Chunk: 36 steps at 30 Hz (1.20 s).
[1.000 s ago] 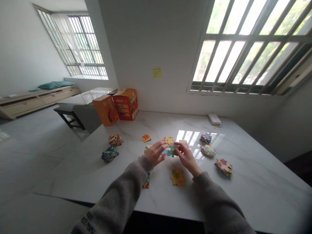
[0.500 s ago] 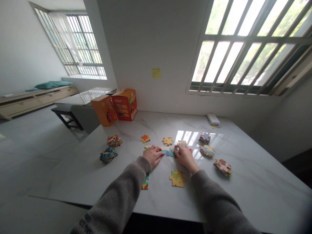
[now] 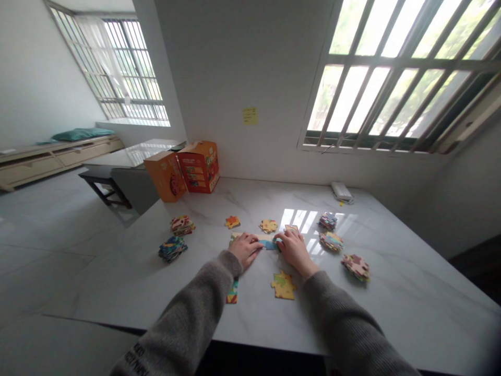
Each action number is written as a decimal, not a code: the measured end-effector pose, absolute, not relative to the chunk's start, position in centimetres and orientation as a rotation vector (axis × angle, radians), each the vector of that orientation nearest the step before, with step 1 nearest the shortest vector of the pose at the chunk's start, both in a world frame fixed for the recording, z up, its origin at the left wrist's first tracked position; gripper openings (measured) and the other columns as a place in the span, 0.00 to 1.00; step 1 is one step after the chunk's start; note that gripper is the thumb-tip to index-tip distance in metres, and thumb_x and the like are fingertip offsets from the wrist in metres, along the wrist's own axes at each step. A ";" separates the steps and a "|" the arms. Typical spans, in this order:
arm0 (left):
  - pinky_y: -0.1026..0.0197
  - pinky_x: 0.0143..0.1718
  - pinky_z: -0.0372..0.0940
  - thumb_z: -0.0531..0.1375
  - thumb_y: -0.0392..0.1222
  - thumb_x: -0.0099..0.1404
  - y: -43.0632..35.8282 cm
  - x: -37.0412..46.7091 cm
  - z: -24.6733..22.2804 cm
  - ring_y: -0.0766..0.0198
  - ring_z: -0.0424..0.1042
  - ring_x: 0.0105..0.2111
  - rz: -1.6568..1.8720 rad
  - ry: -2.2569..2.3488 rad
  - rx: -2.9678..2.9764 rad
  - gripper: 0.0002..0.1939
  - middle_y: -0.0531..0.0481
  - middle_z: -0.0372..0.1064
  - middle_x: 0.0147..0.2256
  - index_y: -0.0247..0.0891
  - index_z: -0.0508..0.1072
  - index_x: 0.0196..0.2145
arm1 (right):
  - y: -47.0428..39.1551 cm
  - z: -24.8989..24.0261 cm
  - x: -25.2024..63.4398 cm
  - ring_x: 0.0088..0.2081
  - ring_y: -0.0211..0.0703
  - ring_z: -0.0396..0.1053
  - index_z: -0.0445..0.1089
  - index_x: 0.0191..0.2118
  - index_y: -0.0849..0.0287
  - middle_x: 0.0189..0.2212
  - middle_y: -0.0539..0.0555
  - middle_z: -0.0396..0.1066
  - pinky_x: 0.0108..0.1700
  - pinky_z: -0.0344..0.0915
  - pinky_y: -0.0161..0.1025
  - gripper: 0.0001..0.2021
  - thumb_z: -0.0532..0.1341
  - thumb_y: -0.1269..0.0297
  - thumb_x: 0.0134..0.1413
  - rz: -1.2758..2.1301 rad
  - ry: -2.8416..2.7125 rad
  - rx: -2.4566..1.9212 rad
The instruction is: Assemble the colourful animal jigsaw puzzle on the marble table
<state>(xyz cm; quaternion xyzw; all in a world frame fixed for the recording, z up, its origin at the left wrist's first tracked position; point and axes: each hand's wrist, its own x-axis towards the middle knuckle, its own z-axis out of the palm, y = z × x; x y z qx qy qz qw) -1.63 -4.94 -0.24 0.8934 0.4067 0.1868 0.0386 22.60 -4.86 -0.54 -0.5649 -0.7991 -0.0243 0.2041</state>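
A joined row of jigsaw puzzle pieces (image 3: 267,244), blue and cream, lies on the white marbled table between my hands. My left hand (image 3: 246,250) presses its left part down, fingers bent and close together. At the right end, my right hand (image 3: 293,250) grips a puzzle piece that its fingers mostly cover. Close to me lie a yellow puzzle piece (image 3: 283,285) with a green patch and a colourful piece (image 3: 232,292) partly hidden by my left sleeve. Beyond the row are an orange piece (image 3: 232,222), yellow pieces (image 3: 268,225) and another piece (image 3: 291,228) behind my right hand.
Two piles of pieces, one reddish (image 3: 182,225) and one blue (image 3: 172,249), stand at left. On the right are three more piles (image 3: 331,242). Orange boxes (image 3: 199,168) stand at the back left, a white device with a cable (image 3: 342,192) at the back right.
My right hand has moved slightly left with its piece, and the narrow gap in the row has closed. My left hand stays in place. The view has shifted a little.
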 end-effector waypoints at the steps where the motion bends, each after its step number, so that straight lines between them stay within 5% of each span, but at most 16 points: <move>1: 0.48 0.52 0.64 0.59 0.40 0.67 -4.9 -1.6 -0.3 0.52 0.64 0.50 0.576 1.248 2.739 0.15 0.46 0.70 0.51 0.48 0.76 0.50 | -4.8 -0.5 22.7 0.47 0.51 0.65 0.74 0.47 0.49 0.41 0.56 0.70 0.51 0.58 0.47 0.10 0.58 0.65 0.64 -0.066 -2.242 -1.565; 16: 0.45 0.52 0.60 0.58 0.49 0.68 -5.8 -1.3 0.3 0.48 0.61 0.51 0.459 1.296 2.823 0.20 0.45 0.66 0.51 0.54 0.71 0.57 | -6.4 0.7 25.2 0.42 0.48 0.70 0.73 0.46 0.56 0.41 0.58 0.72 0.47 0.68 0.46 0.11 0.56 0.67 0.62 0.280 -2.085 -1.291; 26: 0.45 0.53 0.58 0.58 0.50 0.68 -5.7 -1.3 0.1 0.49 0.60 0.52 0.434 1.325 2.787 0.20 0.47 0.65 0.53 0.56 0.71 0.57 | -7.7 1.9 32.8 0.54 0.55 0.67 0.72 0.50 0.55 0.52 0.58 0.72 0.57 0.63 0.53 0.18 0.64 0.62 0.52 0.369 -2.364 -1.392; 36: 0.46 0.54 0.57 0.57 0.51 0.68 -5.6 -1.3 -0.1 0.49 0.59 0.51 0.430 1.325 2.767 0.20 0.47 0.65 0.53 0.55 0.72 0.57 | -7.3 2.8 31.6 0.44 0.52 0.68 0.68 0.52 0.57 0.46 0.61 0.67 0.46 0.66 0.46 0.25 0.63 0.73 0.44 0.171 -2.586 -1.396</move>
